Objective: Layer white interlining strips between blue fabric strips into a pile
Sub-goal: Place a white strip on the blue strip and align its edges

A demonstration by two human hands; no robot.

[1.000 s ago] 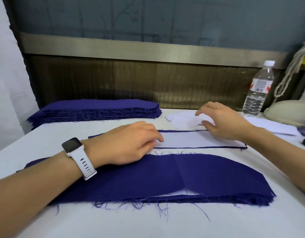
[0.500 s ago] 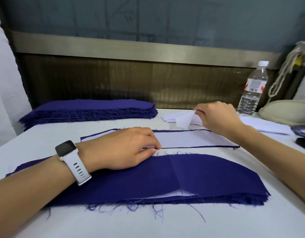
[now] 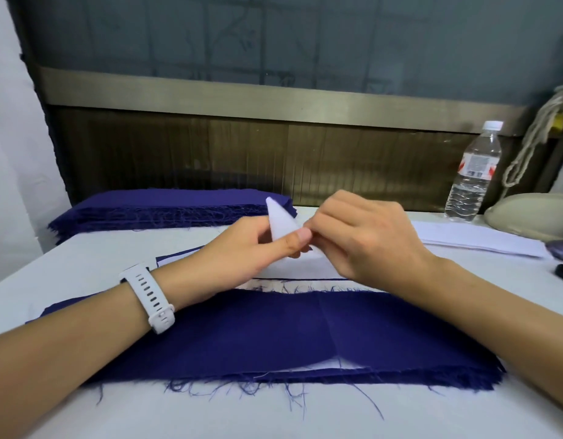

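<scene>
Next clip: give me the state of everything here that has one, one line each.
left hand, pinching the white strip
right hand, pinching the same strip
white strip, lifted off the table, tip pointing up
near pile, lying flat, blue on top, white edge showing at the front
far blue stack, lying flat, no hand on it
bottle, upright, capped

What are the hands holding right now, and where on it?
A white interlining strip, pinched by the left hand and right hand near its pointed end, which sticks up.
</scene>
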